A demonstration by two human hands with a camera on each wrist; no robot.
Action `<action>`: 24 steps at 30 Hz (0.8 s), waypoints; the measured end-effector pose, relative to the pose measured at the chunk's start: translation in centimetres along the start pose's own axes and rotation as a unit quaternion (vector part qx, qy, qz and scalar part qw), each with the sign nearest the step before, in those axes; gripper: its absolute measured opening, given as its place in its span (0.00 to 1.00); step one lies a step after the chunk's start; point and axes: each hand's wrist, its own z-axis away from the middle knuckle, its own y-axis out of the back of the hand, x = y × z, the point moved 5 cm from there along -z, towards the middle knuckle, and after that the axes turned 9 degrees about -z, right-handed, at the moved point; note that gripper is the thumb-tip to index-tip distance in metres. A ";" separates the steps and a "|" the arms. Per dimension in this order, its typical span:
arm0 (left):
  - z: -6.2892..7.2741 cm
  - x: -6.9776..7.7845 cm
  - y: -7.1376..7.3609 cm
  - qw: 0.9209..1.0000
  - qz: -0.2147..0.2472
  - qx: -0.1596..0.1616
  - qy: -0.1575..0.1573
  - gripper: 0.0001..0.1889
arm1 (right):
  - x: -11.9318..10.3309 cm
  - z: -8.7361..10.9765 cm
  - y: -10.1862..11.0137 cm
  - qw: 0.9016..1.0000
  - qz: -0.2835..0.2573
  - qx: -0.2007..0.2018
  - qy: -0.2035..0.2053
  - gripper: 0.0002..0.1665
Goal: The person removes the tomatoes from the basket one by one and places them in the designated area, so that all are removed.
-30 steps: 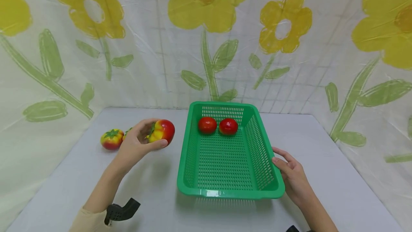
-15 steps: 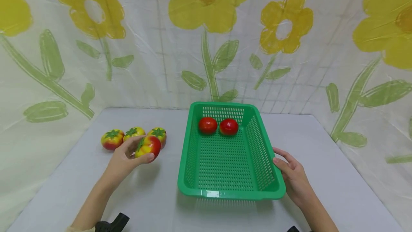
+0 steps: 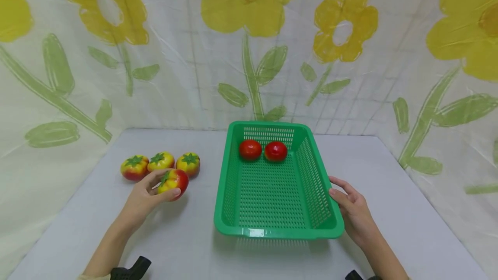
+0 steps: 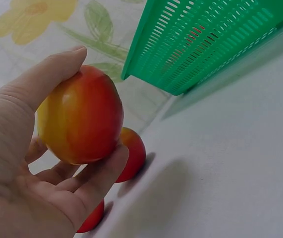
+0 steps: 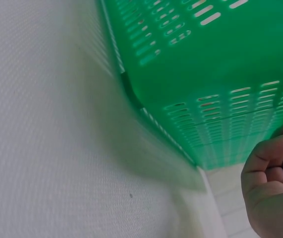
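Note:
My left hand holds a red-and-yellow tomato with a green leafy top, thumb on one side and fingers on the other. It hangs just above the table, as its shadow in the left wrist view shows. Behind it stand three similar tomatoes in a row: a left one, a middle one and a right one. At the right rim of a green plastic basket, my right hand grips the edge between thumb and fingers. Two red tomatoes, one beside another, lie at the basket's far end.
The basket's slotted wall rises to the right of the held tomato. A white-covered table bears everything. A curtain with painted yellow flowers hangs behind the table's back edge.
My left hand has moved left and nearer to me, lowering the tomato beside the row. The middle and right tomatoes behind it have come into full view. My right hand stays on the basket.

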 end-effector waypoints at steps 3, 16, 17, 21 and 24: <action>-0.1 0.0 -0.2 1.000 0.009 -0.004 -0.011 0.34 | 0.0 0.0 0.0 1.000 0.005 0.000 0.002 0.23; 0.0 -0.2 -0.3 1.000 -0.018 -0.017 -0.002 0.38 | 0.1 -0.2 -0.2 1.000 0.021 -0.002 0.015 0.24; 0.0 -0.2 -0.3 1.000 -0.020 -0.018 -0.002 0.38 | 0.1 -0.2 -0.2 1.000 0.022 -0.002 0.015 0.25; 0.0 -0.1 -0.4 1.000 -0.020 -0.020 -0.005 0.38 | 0.1 -0.1 0.0 0.999 0.029 0.004 0.017 0.25; 0.1 0.0 -0.5 1.000 -0.021 -0.020 -0.007 0.38 | 0.1 0.0 0.1 0.999 0.031 0.004 0.019 0.25</action>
